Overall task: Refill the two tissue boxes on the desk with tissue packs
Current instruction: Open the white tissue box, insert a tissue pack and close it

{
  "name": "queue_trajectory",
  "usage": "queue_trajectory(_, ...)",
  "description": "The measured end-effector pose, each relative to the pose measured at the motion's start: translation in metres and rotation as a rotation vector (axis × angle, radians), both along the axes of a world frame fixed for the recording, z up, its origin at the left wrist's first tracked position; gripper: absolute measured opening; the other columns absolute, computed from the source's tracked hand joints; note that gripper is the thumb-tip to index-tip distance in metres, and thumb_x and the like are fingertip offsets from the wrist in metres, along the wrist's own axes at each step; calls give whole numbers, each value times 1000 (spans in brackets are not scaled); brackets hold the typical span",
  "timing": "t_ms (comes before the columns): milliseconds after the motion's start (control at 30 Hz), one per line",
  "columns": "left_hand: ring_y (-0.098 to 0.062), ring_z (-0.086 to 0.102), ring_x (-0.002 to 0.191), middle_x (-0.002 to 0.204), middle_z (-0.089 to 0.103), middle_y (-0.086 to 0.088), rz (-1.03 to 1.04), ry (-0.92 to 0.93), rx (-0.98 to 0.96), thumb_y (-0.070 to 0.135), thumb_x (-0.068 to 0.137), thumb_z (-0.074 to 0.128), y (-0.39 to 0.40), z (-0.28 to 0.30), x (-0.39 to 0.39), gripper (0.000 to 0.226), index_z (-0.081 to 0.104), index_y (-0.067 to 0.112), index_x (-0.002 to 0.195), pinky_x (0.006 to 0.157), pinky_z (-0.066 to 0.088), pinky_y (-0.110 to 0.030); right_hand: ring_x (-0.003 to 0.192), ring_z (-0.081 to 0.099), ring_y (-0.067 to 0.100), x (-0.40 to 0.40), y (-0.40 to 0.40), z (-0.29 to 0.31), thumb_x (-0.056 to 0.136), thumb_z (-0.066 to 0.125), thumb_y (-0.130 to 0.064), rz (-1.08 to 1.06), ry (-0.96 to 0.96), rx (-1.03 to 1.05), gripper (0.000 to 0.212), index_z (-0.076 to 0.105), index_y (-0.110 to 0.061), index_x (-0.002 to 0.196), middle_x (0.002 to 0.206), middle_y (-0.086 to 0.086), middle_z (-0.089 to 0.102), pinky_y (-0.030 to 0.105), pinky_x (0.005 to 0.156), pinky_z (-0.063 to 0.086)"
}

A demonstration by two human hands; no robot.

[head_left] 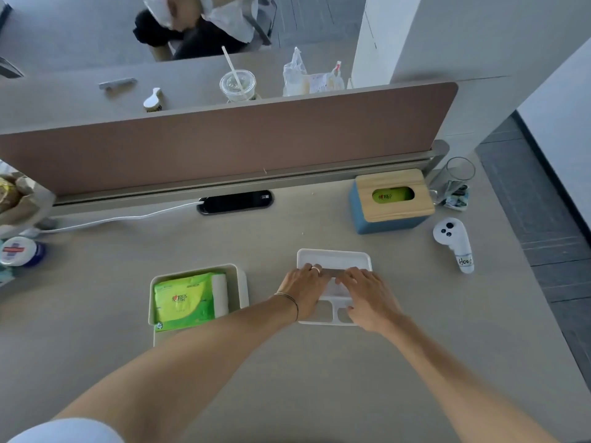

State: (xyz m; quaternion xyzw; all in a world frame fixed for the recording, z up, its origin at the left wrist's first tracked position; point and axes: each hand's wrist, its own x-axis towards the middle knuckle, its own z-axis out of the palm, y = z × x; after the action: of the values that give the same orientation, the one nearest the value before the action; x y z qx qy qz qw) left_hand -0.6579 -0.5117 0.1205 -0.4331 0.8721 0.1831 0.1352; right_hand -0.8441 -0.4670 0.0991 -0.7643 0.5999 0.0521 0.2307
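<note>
A white tissue box [240, 284] lies open on the desk at centre left, with a green tissue pack [184, 300] inside it. Its white lid [332, 257] lies flat to the right. My left hand [303, 289] and my right hand [367, 295] both rest on that lid, fingers reaching over its slot. A blue tissue box with a wooden lid [391, 199] stands at the back right, and a green pack shows through its opening [393, 195].
A white controller [454, 243] lies right of the lid. A glass [457, 177] stands behind the blue box. A brown partition [224, 139] runs along the back, with a cable port [235, 202] and white cable. A round tub [19, 251] sits at far left.
</note>
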Motion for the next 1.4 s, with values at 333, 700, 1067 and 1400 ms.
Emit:
queue_trajectory(333, -29, 60, 109, 123, 58, -8, 3, 8, -105, 17, 88, 62, -2, 56, 67, 45, 55, 20, 133, 85, 48, -40, 117, 57, 23, 48, 0, 37, 70, 78, -27, 101, -23, -182, 69, 50, -27, 133, 126, -4, 59, 35, 102, 42)
queue_trajectory(700, -25, 58, 116, 133, 56, -1, 169, 56, -159, 26, 92, 61, 27, 99, 196, 55, 45, 28, 144, 86, 50, -38, 115, 56, 25, 161, -9, 77, 76, 74, -29, 288, -58, -305, 63, 52, -25, 134, 125, 0, 59, 36, 102, 43)
queue_trajectory(1067, -24, 50, 117, 121, 65, 2, 249, 70, -169, 32, 88, 67, 58, 77, 287, 49, 57, 23, 135, 95, 43, -33, 102, 60, 24, 246, 6, 75, 68, 76, -32, 402, -38, -283, 61, 58, -21, 125, 111, 2, 62, 34, 89, 50)
queue_trajectory(1400, -23, 52, 113, 114, 67, 3, 257, 62, -140, 24, 82, 67, 64, 48, 293, 53, 56, 24, 134, 87, 44, -34, 95, 60, 27, 259, 15, 59, 68, 78, -26, 377, 52, -254, 59, 58, -14, 122, 110, 5, 57, 36, 82, 53)
